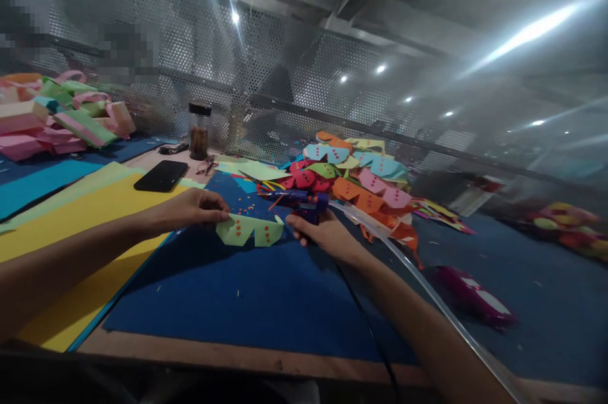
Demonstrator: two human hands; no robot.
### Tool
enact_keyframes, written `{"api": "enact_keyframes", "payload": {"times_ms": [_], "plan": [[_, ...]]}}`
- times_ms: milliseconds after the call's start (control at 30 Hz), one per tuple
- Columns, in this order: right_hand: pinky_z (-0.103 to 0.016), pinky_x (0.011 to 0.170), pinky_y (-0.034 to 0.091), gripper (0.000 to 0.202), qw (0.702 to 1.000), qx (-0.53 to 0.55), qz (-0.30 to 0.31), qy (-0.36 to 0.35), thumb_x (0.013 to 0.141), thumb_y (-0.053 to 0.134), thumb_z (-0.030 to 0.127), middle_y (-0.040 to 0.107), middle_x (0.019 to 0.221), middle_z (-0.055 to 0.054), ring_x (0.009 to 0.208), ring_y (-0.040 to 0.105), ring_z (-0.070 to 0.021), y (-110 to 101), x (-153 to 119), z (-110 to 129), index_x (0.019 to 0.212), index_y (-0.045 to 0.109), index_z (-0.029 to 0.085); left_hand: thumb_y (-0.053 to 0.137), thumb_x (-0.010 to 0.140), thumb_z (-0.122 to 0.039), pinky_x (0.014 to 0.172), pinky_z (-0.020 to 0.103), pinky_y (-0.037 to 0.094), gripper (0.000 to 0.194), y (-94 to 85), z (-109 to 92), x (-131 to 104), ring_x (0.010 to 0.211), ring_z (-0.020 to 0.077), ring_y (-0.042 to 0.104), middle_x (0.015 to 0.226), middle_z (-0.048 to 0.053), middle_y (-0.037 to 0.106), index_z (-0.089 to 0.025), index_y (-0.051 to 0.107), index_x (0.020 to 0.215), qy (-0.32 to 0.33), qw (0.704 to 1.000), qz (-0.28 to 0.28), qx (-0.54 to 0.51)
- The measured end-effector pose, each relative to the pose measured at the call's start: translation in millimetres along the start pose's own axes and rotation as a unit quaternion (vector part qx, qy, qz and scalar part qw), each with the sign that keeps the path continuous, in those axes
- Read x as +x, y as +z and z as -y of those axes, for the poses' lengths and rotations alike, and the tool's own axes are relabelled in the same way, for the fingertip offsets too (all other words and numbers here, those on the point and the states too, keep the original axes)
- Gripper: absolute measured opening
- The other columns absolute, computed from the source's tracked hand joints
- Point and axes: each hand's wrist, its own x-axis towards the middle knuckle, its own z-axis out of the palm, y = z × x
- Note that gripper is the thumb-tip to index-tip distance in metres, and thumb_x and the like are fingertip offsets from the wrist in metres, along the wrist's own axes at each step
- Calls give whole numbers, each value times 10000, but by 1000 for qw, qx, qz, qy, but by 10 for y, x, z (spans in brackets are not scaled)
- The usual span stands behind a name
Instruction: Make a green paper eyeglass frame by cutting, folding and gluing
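Note:
My left hand (pixel 206 206) pinches the left end of a light green paper cutout (pixel 232 231) with small red dots and a notch in its lower edge. The cutout stands upright just above the blue sheet. In my right hand (pixel 316 230) is a dark blue glue gun (pixel 304 199), its nozzle pointing left, above and behind the cutout's right end. From the gun's back a long clear glue stick (pixel 408 255) runs down to the lower right. A black cord (pixel 363 315) hangs below. Small red and yellow paper bits (pixel 247 206) lie behind the cutout.
A heap of coloured dotted cutouts (pixel 370 182) lies behind my right hand. To the left are yellow sheets (pixel 118 201), a black phone (pixel 161 176), a jar (pixel 199 132) and piled paper strips (pixel 61 116). A purple packet (pixel 475 296) is at right; perforated metal panels (pixel 285 87) stand behind.

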Motion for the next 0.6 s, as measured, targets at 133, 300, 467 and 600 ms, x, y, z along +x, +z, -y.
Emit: {"api": "enact_keyframes", "payload": {"times_ms": [133,300,467,600], "plan": [[-258,516,465,376,1000,17,-1,0,825,674,550,630,648,-23,536,545,-126,71,-17,-21,723,611,194,724,783,-499,582,239,396,302,31,-29,-10,625,143,574,694,-12,663,-210,725,872,11,999,-31,33],[-258,545,475,380,1000,19,-20,7,815,681,554,626,630,-17,532,537,-120,102,-70,32,708,596,200,682,820,-516,607,253,398,331,70,-125,-70,656,156,564,728,4,670,-211,740,934,52,987,-104,114],[-248,532,458,341,999,37,-31,5,803,708,505,600,614,16,510,515,-104,142,-76,8,727,591,193,691,817,-507,649,264,410,325,135,-264,-129,732,160,553,849,33,691,-197,746,903,98,966,-217,97],[-253,531,462,331,998,24,-52,-8,821,694,502,613,639,14,513,524,-108,169,-72,-8,746,603,193,741,757,-489,540,249,382,339,257,-417,-151,577,128,505,669,-2,651,-194,757,922,27,989,-143,-32]]}}
